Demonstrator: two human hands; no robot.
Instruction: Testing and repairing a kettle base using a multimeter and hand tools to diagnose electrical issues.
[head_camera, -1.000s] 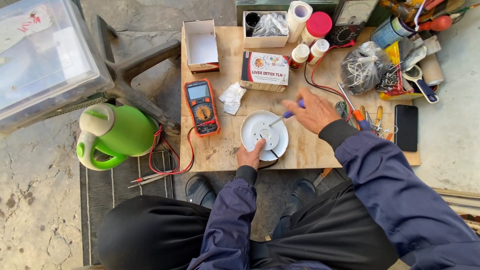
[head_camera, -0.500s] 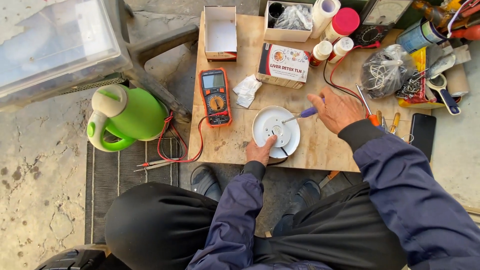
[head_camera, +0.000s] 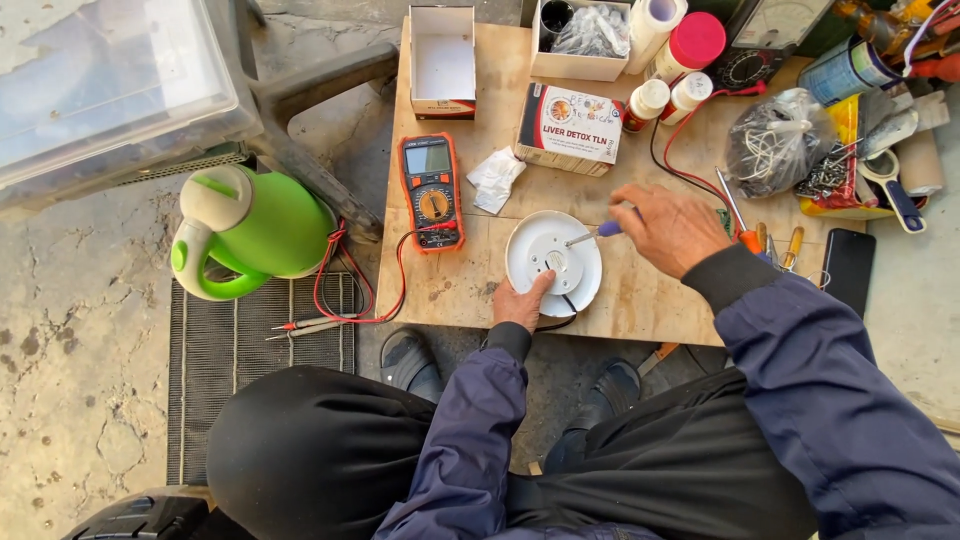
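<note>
A round white kettle base (head_camera: 552, 262) lies on the plywood tabletop (head_camera: 640, 300) near its front edge. My left hand (head_camera: 522, 301) grips the base's near rim, thumb on top. My right hand (head_camera: 668, 228) holds a small blue-handled screwdriver (head_camera: 594, 233) whose metal tip points into the centre of the base. A black cord runs out from under the base toward me.
An orange multimeter (head_camera: 431, 191) with red leads lies left of the base. A green kettle (head_camera: 255, 229) stands on the floor at left. Boxes, jars, a bag of parts, more screwdrivers and a black phone (head_camera: 848, 270) crowd the table's back and right.
The view has shifted, so the table sits further right and higher in frame. My hands stay on the base and screwdriver, with the tip still at the base's centre.
</note>
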